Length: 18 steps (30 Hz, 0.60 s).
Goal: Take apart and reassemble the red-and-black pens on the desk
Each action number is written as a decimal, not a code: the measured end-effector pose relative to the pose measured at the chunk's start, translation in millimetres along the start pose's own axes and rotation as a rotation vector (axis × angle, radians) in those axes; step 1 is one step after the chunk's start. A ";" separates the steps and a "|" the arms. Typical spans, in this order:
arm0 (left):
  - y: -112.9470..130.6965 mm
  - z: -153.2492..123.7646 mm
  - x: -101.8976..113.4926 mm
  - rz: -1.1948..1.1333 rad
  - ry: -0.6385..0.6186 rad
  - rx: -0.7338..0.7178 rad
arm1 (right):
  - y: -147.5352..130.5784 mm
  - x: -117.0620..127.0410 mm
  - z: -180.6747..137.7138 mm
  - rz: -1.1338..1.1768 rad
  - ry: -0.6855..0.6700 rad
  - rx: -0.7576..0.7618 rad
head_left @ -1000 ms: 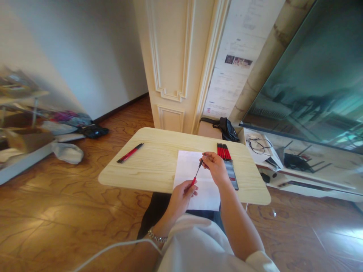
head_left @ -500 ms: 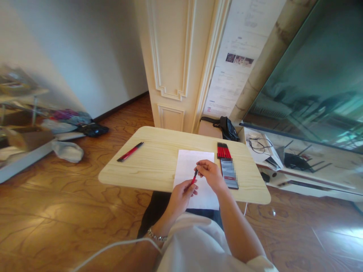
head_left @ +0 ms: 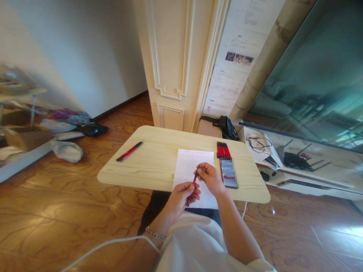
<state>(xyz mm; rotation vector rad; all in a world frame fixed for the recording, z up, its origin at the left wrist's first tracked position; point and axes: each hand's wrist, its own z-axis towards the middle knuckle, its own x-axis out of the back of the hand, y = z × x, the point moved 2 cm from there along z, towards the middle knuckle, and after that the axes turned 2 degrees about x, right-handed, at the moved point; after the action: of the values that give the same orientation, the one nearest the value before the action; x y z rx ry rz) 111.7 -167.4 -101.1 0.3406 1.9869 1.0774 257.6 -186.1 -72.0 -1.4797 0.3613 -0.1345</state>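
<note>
A red and black pen [head_left: 194, 180] is held at a slant over a white sheet of paper [head_left: 181, 166]. My left hand [head_left: 183, 194] is closed around its red barrel, and the black lower end pokes out below the fingers. The fingertips of my right hand [head_left: 210, 177] pinch the black upper end. To the right of the paper lies a row of several red and black pens [head_left: 224, 150], side by side. Just below that row is a phone [head_left: 228, 172] with its screen lit.
The light wooden table [head_left: 159, 162] has rounded corners. Another red and black pen [head_left: 129, 151] rests on its left part. Behind the table are a black bag [head_left: 227, 127] and a white cabinet [head_left: 306, 185] with a router [head_left: 297, 161]. A white cable [head_left: 104, 243] passes by my left forearm.
My right hand has moved slightly down and closer to my left hand. The pen now stands steeper, and its black lower end shows beneath my left fingers.
</note>
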 end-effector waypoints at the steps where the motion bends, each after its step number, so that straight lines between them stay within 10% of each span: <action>1: -0.6 0.7 1.1 0.014 0.025 -0.003 | 2.2 -0.5 -0.3 -0.014 0.016 0.010; 18: -5.5 10.3 8.6 0.288 0.268 -0.265 | 23.6 -20.7 0.5 -0.374 0.317 0.012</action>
<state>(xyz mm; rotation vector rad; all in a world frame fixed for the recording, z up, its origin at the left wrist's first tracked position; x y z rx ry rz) 115.1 -160.0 -113.1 0.3615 2.0321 1.6234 235.3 -177.1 -92.1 -1.5037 0.3326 -0.6744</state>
